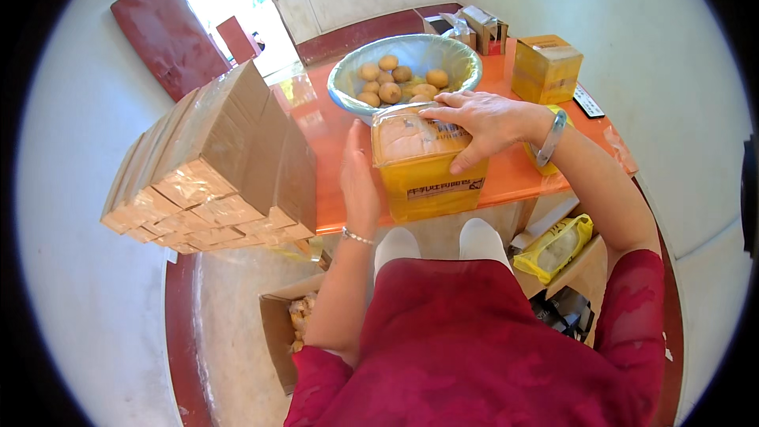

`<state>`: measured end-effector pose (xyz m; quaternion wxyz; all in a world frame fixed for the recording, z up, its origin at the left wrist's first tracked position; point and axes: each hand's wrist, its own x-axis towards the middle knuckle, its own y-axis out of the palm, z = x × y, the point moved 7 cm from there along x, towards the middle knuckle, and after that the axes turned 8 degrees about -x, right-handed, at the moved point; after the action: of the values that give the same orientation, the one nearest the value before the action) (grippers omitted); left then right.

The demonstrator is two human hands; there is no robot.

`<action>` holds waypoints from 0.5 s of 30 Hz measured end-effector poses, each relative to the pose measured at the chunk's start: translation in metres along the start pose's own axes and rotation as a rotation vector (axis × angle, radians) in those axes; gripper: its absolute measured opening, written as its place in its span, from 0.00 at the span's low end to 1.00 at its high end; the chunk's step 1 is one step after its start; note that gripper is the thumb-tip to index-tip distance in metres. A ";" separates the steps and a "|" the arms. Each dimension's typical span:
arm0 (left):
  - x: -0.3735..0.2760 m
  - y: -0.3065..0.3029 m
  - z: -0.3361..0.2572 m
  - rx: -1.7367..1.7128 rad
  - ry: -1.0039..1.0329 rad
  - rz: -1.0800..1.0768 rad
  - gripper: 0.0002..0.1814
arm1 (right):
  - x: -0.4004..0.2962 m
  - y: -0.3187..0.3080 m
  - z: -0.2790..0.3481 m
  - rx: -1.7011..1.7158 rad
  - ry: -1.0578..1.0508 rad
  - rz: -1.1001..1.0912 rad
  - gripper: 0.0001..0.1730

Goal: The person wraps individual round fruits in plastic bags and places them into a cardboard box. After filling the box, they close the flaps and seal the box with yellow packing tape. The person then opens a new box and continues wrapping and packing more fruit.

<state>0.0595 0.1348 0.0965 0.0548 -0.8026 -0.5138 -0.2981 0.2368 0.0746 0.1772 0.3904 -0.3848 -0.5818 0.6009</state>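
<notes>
A yellow carton (436, 204) stands at the near edge of the orange table (338, 207), with printed writing on its front and shiny clear tape over its top. My right hand (483, 124) lies spread over the carton's upper right, fingers on the top and thumb near the front edge. Held upright, my left hand (360, 181) is flat beside the carton's left side, palm towards it; a narrow strip of table shows between them. Partly hidden behind my right wrist is a roll of yellow tape (557, 166).
Stacked brown cartons (237, 148) fill the table's left end. Behind the yellow carton is a plastic-lined basin (468, 80) of round brown-yellow items. A second yellow carton (542, 74) and a remote control (588, 101) sit at right. Open boxes (276, 332) stand on the floor.
</notes>
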 end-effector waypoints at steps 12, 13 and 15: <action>-0.024 0.014 0.000 0.073 -0.051 0.137 0.37 | -0.003 0.007 -0.001 0.102 0.024 -0.126 0.55; -0.027 0.011 0.003 0.126 -0.040 0.135 0.37 | -0.004 0.007 0.000 0.094 0.028 -0.121 0.54; -0.027 0.006 0.007 0.121 -0.043 0.118 0.35 | -0.002 0.005 0.000 0.071 0.025 -0.102 0.54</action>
<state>0.0600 0.1133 0.0776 0.1095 -0.8328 -0.4838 -0.2457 0.2374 0.0722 0.1720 0.4411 -0.3482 -0.5738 0.5958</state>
